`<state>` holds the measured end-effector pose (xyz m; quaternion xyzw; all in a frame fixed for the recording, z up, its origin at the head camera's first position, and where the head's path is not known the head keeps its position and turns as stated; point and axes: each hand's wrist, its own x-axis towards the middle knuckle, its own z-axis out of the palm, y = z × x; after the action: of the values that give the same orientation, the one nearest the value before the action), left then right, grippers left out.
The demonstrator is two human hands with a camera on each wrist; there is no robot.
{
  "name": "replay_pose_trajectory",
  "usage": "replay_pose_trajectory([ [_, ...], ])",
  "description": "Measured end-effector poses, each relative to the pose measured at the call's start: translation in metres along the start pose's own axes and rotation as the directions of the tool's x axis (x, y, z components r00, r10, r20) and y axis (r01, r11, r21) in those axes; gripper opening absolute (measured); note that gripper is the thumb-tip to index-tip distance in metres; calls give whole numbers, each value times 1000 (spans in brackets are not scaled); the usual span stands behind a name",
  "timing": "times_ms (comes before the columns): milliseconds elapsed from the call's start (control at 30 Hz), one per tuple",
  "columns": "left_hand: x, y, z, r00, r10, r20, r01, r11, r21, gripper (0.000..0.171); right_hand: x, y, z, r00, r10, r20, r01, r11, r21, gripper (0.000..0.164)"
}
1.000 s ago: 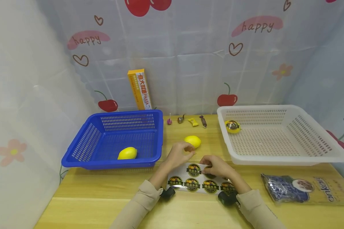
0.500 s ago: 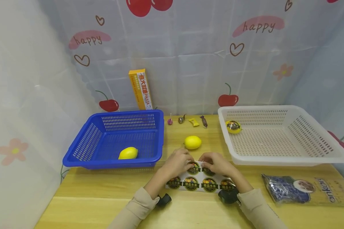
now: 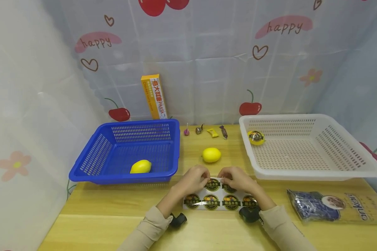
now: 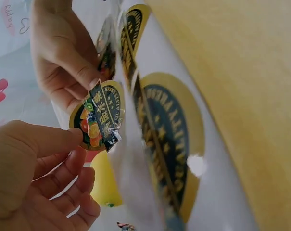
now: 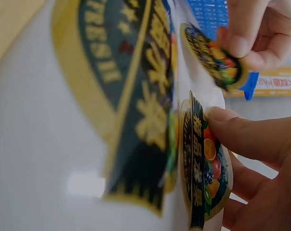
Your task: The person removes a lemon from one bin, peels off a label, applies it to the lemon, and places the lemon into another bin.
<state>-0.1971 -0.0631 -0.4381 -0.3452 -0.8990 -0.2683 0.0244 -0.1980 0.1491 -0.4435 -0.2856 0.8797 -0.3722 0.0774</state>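
Sticker sheet | between both hands | far edge pinched by each

White sheet near the middle, and look at those round labels: gold rims, dark green faces, orange and red fruit prints, gold lettering on a dark band! Over left, a solid blue basket, patterned with slots; right, a slotted white basket. Bright yellow lemon between! Far side, an orange-and-white box, red characters, against a pale curtain of red cherries, pink flowers, brown hearts.
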Motion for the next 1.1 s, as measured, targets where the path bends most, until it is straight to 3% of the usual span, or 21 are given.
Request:
replay_pose_trajectory([
  [100,1,-2,-1,1000,-22,-18,19,991,-133,6,0,3,0,1000,12,3,-12,1000,-8,8],
  [200,2,-4,-4,998,-33,-45,20,967,-254,4,1,6,0,1000,-8,0,8,999,-46,10],
  [367,5,-9,-7,991,-111,-71,71,904,-422,7,4,9,-2,998,30,-54,-32,999,-39,21],
  [500,10,-12,-5,974,-205,-97,131,856,-500,10,7,7,-4,986,79,-146,-84,996,-25,22],
  [633,15,-15,-1,949,-293,-118,180,809,-559,13,11,8,-5,957,126,-262,-132,991,-4,28],
  [833,21,-10,-3,894,-432,-115,253,700,-668,18,25,10,-7,898,290,-330,-258,956,136,56],
  [933,24,-14,3,859,-489,-150,246,652,-717,18,36,10,-9,890,318,-327,-291,948,130,62],
  [1100,28,-13,5,811,-537,-233,191,619,-762,13,58,10,-9,892,341,-296,-324,940,107,70],
])
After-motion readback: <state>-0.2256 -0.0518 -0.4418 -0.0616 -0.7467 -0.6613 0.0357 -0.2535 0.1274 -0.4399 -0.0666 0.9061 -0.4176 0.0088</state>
